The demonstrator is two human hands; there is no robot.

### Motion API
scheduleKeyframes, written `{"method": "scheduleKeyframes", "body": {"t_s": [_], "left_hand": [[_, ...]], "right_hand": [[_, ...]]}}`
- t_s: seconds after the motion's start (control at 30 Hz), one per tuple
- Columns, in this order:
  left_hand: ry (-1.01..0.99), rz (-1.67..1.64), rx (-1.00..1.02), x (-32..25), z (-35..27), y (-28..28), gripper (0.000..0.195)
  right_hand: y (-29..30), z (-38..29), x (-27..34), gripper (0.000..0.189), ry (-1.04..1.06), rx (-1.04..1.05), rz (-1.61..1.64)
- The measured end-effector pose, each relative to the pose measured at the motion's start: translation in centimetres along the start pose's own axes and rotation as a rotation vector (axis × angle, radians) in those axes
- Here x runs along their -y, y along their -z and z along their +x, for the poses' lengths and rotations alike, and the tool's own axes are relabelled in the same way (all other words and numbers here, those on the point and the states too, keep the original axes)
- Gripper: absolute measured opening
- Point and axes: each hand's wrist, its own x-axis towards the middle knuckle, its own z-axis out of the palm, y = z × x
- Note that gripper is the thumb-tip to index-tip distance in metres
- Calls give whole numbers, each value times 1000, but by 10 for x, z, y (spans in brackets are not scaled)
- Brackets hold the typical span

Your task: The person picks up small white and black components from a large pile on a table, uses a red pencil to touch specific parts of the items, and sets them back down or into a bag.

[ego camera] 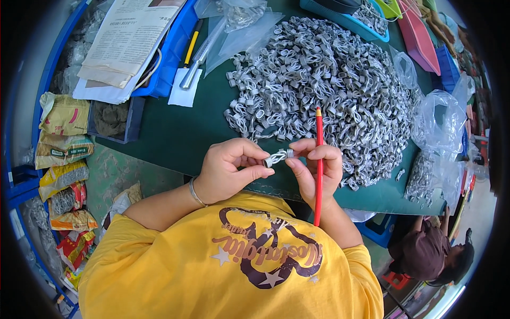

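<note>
Between my two hands is a small grey metallic piece point(278, 158) with twisted strands and a ribbed, ring-like collar at each end. My left hand point(235, 165) pinches its left collar between thumb and fingers; a silver bangle circles that wrist. The right collar is held by the fingertips of my right hand point(316, 165). That hand also has a red pencil point(319, 171) tucked between its fingers, standing roughly lengthwise. Just beyond my hands, a large heap of similar grey pieces point(314, 79) spreads over the green tabletop point(175, 127).
At the left lie a newspaper point(127, 40) on a blue bin point(169, 60), a yellow-handled tool point(191, 48) and a grey tray point(133, 123). Teal point(374, 34) and pink point(422, 44) baskets stand behind the heap. Plastic bags point(438, 123) crowd the right; another person point(426, 251) sits beyond.
</note>
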Motion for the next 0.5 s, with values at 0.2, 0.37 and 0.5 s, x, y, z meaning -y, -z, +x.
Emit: {"method": "scheduleKeyframes", "body": {"t_s": [0.2, 0.37, 0.5], "left_hand": [[90, -48, 6, 1, 1, 1, 20], [522, -694, 0, 2, 7, 3, 28], [609, -901, 61, 1, 5, 12, 25]], "right_hand": [[1, -2, 0, 37, 9, -15, -23], [-9, 15, 14, 26, 224, 200, -73], [-5, 19, 7, 22, 180, 104, -239]]}}
